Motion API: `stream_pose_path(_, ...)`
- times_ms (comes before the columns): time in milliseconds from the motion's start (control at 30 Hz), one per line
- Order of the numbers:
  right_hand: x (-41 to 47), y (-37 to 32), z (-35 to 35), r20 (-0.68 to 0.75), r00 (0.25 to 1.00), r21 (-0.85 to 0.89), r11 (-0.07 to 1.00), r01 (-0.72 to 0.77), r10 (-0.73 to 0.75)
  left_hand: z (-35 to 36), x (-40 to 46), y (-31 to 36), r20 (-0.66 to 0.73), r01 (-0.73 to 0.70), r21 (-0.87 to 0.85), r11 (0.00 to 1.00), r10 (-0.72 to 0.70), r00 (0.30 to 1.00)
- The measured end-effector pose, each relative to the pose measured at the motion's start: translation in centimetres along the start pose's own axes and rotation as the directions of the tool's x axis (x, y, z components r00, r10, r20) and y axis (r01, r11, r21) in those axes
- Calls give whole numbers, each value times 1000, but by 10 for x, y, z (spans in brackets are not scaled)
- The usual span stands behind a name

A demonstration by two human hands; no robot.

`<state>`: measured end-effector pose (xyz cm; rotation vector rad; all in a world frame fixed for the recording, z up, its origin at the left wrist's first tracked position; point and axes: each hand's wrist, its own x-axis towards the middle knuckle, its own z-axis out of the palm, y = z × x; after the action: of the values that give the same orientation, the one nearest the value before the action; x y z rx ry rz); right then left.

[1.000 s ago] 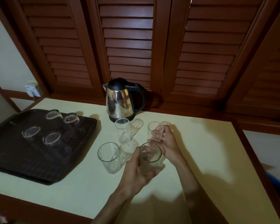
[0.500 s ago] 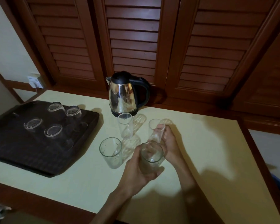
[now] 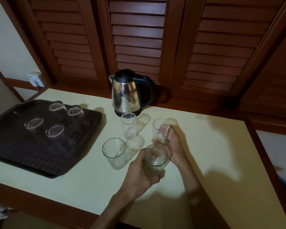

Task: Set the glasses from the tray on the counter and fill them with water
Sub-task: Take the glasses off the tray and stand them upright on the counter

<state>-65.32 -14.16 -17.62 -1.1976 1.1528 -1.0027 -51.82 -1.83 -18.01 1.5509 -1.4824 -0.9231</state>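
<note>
Glasses: I see four upright on the counter (image 3: 221,162), four upside down on the tray (image 3: 40,159). My left hand (image 3: 141,174) has its fingers curled around the near glass (image 3: 155,160); my right hand (image 3: 172,144) has its fingers wrapped round the far glass (image 3: 160,129), just beyond, the kettle (image 3: 127,95) behind

A home pantry corner: kettle (image 3: 126,95), cream counter (image 3: 213,146), louvred wooden doors (image 3: 137,35).

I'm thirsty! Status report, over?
Left hand holds near glass; right hand holds far glass. Four glasses upside down on tray. Nothing blocking kettle.
</note>
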Motion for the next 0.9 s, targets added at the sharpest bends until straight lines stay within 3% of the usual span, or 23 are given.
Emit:
stream_pose_path(100, -7, -5, -2, -18, 996, -118, 989, 84, -86, -4, -5, 17, 2, 1, -107, 994, 0, 1000)
stream_pose_path(233, -27, -37, -11, -52, 958, -224, 938, 264, -281, -23, -14, 38, -62, -63, -122, 991, 56, 997)
stream_pose_path(433, -53, -102, -3, -64, 880, -295, 852, 433, -470, -79, -25, 104, -49, -251, -21, 968, 250, 967)
stream_pose_path(600, -61, -136, 40, -16, 864, -361, 808, 465, -504, -145, -3, 116, -114, -402, 197, 894, 428, 896)
stream_pose_path(900, -28, -150, 180, 106, 880, -487, 747, 452, -463, -284, 35, 60, -224, -264, 436, 861, 388, 894)
